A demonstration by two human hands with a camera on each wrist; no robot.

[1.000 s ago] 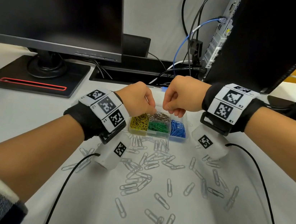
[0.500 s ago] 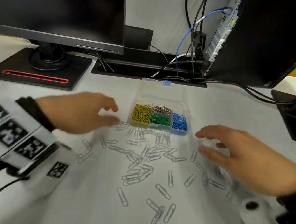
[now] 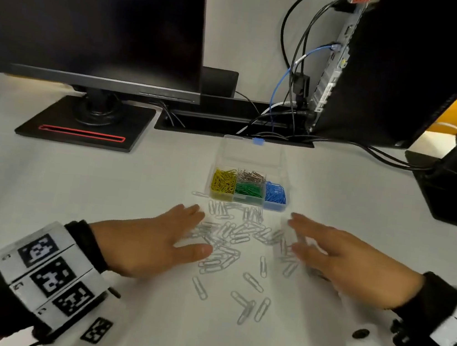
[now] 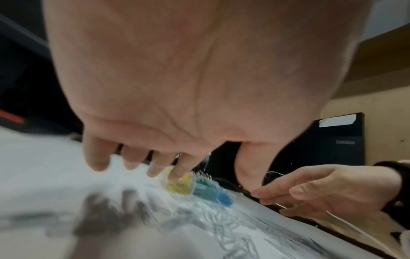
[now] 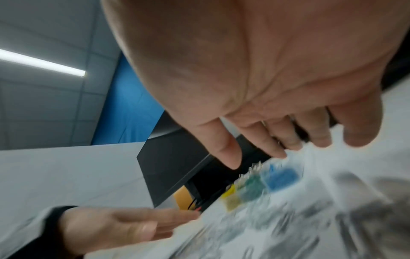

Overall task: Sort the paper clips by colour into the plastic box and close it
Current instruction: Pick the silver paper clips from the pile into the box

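Observation:
A clear plastic box [image 3: 280, 176] stands on the white table with its lid [image 3: 250, 151] folded back. Its compartments hold yellow clips [image 3: 222, 183], silver clips [image 3: 251, 176], green clips [image 3: 249, 189] and blue clips [image 3: 275, 193]. Several white paper clips [image 3: 235, 232] lie scattered in front of the box. My left hand [image 3: 181, 233] lies flat with straight fingers at the left side of the pile. My right hand [image 3: 308, 241] lies flat at the right side, fingers straight. Both wrist views are blurred; the box [image 4: 199, 187] [image 5: 261, 182] shows beyond the fingertips.
A black monitor [image 3: 93, 18] on its stand [image 3: 85, 125] is at the back left. A computer case [image 3: 395, 70] with cables [image 3: 293, 65] stands at the back right, and a dark stand [image 3: 452, 185] sits at the far right. More white clips [image 3: 248, 300] lie nearer me.
Both hands left the box, dropped to the table and spread flat. Since half a second ago they have moved inward, pushing the white clips closer together.

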